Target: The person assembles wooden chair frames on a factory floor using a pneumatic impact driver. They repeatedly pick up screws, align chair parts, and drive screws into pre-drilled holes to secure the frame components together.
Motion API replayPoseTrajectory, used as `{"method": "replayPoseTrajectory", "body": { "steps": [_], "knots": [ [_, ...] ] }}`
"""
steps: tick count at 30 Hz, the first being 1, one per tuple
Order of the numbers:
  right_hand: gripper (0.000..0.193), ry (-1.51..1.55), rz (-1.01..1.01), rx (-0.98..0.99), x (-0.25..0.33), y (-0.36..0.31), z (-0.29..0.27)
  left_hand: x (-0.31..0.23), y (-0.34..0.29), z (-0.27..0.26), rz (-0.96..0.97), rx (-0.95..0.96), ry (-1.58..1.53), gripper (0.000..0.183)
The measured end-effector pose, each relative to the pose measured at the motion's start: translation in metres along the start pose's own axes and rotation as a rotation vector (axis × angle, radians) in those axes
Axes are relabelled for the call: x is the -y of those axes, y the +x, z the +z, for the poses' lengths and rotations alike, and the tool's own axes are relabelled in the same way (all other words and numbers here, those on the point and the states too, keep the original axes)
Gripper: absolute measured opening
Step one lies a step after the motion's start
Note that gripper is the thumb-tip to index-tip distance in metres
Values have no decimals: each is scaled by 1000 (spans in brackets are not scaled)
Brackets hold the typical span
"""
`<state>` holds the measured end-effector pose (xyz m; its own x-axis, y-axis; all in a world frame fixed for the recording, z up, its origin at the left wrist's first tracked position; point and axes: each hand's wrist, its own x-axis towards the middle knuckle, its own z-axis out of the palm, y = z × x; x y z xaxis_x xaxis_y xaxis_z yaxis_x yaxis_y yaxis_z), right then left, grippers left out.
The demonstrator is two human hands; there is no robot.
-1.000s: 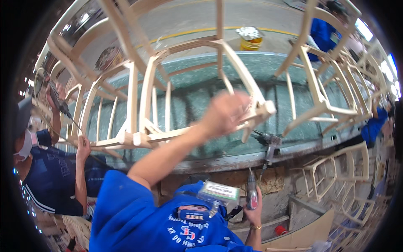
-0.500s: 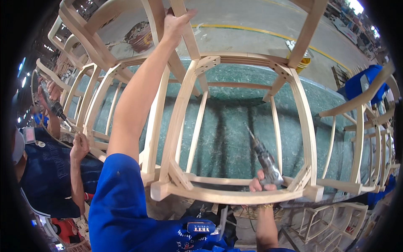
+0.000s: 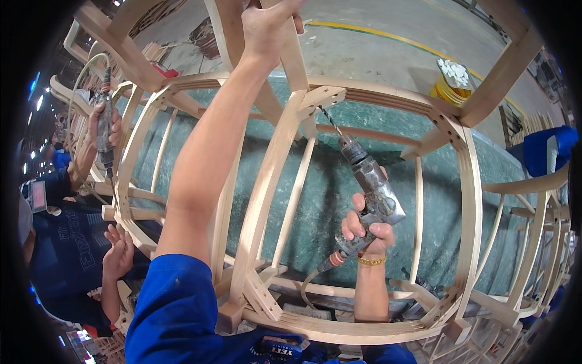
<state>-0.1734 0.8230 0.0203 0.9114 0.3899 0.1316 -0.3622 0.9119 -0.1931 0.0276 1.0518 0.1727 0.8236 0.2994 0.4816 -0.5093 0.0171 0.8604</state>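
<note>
A pale wooden chair frame [image 3: 473,206] lies in front of me on a green work surface. My left arm reaches far across it, and my left hand [image 3: 262,30] is closed around an upright wooden leg [image 3: 293,57] at the upper edge. My right hand [image 3: 368,227] grips a grey metal air drill [image 3: 377,182], its hose trailing from the lower end. The drill points up and to the left inside the frame. The tip of its twist bit [image 3: 329,117] is at the corner block [image 3: 324,97], which has small holes; whether it has entered one, I cannot tell.
On the left, a co-worker in dark clothes holds another power tool [image 3: 105,124] over a neighbouring chair frame [image 3: 130,158]. More frames [image 3: 527,242] stand on the right. A yellow bucket [image 3: 448,91] with white pieces on top stands beyond the green surface [image 3: 339,212].
My right hand has brought the drill up and left, from the near rail to the far-left corner block. My left hand stays on the leg. The co-worker's tool has turned downward.
</note>
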Motion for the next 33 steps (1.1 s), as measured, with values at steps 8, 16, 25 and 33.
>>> {"method": "replayPoseTrajectory", "body": {
  "steps": [8, 16, 25, 33],
  "knots": [
    [92, -72, 39, -41, 2, 13, -1, 0, 1, -1, -5, -27, 65, 21],
    [93, -354, 53, -28, 4, 33, 5, 0, 0, 3, -26, -83, 32, 22],
    [90, -394, 74, -14, 11, 39, 0, 0, -2, 1, -66, -104, 44, 21],
    [89, -386, 80, 18, 11, 43, -4, 6, 0, 1, -36, -94, 1, 20]
  ]
}}
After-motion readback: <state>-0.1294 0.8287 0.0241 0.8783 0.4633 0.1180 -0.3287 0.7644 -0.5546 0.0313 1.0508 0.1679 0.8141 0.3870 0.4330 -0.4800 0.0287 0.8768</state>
